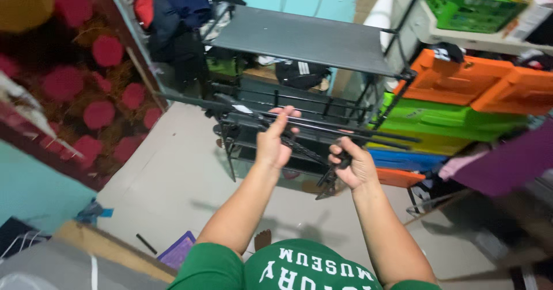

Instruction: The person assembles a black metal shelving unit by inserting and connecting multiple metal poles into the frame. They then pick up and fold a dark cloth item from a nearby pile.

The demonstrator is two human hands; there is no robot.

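A black metal rack frame [322,125] with thin bars stands on the pale floor ahead of me, and a dark grey shelf panel [305,39] forms its top level. My left hand [275,140] grips one of the frame's upper horizontal bars, fingers curled over it. My right hand [352,162] is closed around a black bar or bracket at the frame's front right, lower than the left hand. Both forearms reach forward from my green shirt.
Orange [461,76], green [443,123] and blue [403,158] plastic crates are stacked to the right of the rack. Dark bags and clothing [173,19] hang behind it. A red-flowered panel [86,94] leans at the left. A purple item [178,249] lies on the floor near my feet.
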